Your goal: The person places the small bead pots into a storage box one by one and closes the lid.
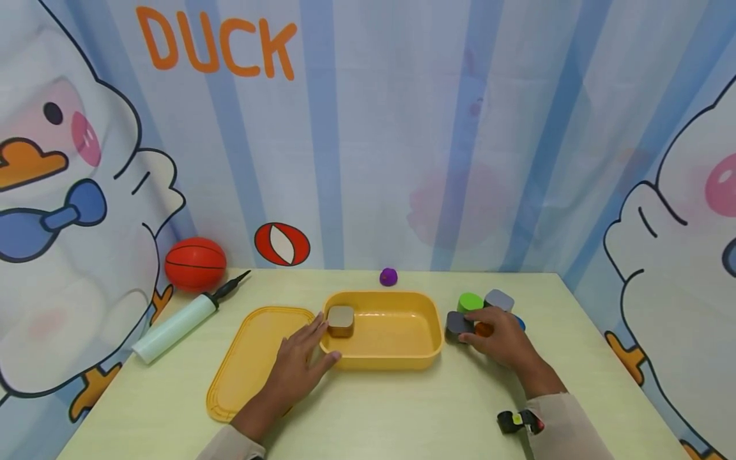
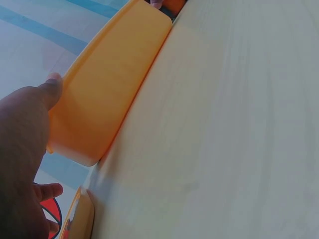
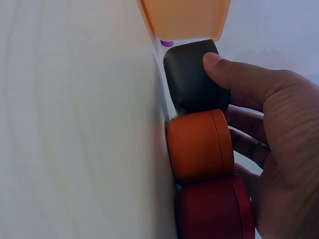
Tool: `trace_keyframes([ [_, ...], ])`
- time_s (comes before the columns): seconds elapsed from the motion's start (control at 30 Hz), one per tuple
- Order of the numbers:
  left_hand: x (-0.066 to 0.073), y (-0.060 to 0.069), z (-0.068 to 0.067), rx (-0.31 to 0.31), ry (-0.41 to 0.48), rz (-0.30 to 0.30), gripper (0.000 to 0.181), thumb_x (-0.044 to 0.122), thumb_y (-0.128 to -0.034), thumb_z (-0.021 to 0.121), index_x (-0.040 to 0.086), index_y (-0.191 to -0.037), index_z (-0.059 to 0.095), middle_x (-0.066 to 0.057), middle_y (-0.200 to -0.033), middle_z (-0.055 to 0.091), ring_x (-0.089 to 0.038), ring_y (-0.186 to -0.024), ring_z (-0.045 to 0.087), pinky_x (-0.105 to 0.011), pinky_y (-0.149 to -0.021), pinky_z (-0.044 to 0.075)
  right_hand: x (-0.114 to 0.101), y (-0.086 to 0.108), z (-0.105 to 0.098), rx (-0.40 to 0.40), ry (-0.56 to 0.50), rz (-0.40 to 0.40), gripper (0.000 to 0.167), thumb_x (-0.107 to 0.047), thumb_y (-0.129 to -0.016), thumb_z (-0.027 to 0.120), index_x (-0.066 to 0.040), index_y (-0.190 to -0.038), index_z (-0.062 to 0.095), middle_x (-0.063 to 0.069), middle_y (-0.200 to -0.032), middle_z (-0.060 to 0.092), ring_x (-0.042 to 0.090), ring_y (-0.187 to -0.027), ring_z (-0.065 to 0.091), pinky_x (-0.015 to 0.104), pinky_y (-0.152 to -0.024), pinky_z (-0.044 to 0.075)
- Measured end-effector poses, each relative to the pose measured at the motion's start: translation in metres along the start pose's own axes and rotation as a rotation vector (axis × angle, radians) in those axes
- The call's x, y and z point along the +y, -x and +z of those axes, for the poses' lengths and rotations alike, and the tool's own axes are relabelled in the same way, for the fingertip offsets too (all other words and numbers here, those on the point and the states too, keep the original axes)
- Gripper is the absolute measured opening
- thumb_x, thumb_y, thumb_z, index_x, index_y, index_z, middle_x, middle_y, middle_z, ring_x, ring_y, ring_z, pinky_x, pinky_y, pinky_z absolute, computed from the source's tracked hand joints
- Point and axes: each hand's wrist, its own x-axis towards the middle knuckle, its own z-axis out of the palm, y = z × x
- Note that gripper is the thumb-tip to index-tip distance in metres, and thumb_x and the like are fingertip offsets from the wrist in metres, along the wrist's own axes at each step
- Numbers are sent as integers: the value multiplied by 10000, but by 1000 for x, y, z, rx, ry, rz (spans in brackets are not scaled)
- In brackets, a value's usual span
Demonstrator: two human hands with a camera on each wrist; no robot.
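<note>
Looks like the pick: your right hand [image 1: 500,335] pinches the dark tin [image 1: 457,324], left hand [image 1: 294,367] spread at the tub [image 1: 388,361]. Next needs a clean lift, leftward.

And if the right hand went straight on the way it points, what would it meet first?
Probably the right end of the tray, beyond the black block the right hand pinches, though depth is unclear.

the head view looks forward and down from high up, across the table [image 1: 397,415] to its far edge. both wrist views sit low, close and turned sideways; the left faces the near side of the box [image 1: 385,363], which all three share.
</note>
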Motion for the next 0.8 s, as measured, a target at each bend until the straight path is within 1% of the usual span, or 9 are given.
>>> trace_keyframes([
  [0.13, 0, 0, 0, -1, 11, -10, 733, 474, -1047, 719, 82, -1631, 510, -18, -1775, 378, -459, -1596, 432, -901, -1192, 226, -2, 0, 0, 33, -25, -2, 452, -210, -912, 913, -31, -1309, 790, 208, -1308, 762, 429, -1205, 702, 599, -991, 619],
  [0.27, -1, 0, 0, -8, 7, -9, 730, 486, -1054, 705, 97, -1638, 503, -13, -1780, 367, -460, -1599, 427, -898, -1194, 230, -4, 0, 1, 110, -36, -36, 446, -166, -885, 925, -30, -1291, 800, 212, -1304, 765, 451, -1215, 689, 677, -1057, 551],
  [0.4, -1, 0, -1, -8, 8, -7, 731, 478, -1054, 709, 91, -1638, 500, -20, -1781, 366, -461, -1599, 426, -900, -1193, 228, -5, -2, 3, 192, -17, -106, 453, -119, -858, 935, -23, -1280, 803, 203, -1296, 779, 440, -1198, 700, 668, -1039, 557],
  [0.5, 0, 0, -2, -7, 10, -11, 736, 476, -1052, 712, 89, -1640, 496, -20, -1781, 365, -456, -1603, 421, -900, -1194, 223, -5, -5, 3, 256, -3, -174, 459, -88, -832, 943, -2, -1262, 805, 207, -1287, 787, 448, -1182, 717, 637, -976, 601],
  [0.57, 0, -1, -2, -9, 7, -14, 740, 481, -1053, 710, 96, -1645, 488, -17, -1782, 365, -449, -1607, 417, -898, -1197, 222, -6, -7, 3, 300, 3, -208, 460, -73, -810, 952, 4, -1242, 811, 206, -1276, 792, 454, -1168, 729, 635, -957, 607],
  [0.67, 0, -1, -1, -12, 4, -17, 746, 485, -1052, 709, 98, -1648, 483, -13, -1782, 366, -447, -1608, 417, -897, -1199, 221, -8, -9, 3, 355, 9, -228, 460, -68, -786, 967, -11, -1220, 827, 189, -1261, 801, 432, -1156, 732, 552, -916, 639],
  [0.73, 0, -1, -1, -12, 3, -18, 746, 484, -1052, 710, 97, -1647, 484, -10, -1781, 365, -449, -1606, 420, -898, -1198, 222, -9, -10, 3, 380, 9, -228, 463, -70, -781, 975, -19, -1219, 833, 180, -1261, 803, 410, -1157, 733, 424, -906, 658],
  [0.8, 0, -1, 0, -12, 8, -16, 741, 482, -1052, 710, 91, -1642, 491, -11, -1780, 365, -455, -1603, 422, -900, -1196, 221, -11, -12, 2, 401, 0, -221, 467, -69, -778, 978, -21, -1219, 835, 179, -1266, 800, 394, -1156, 730, 359, -882, 653],
])
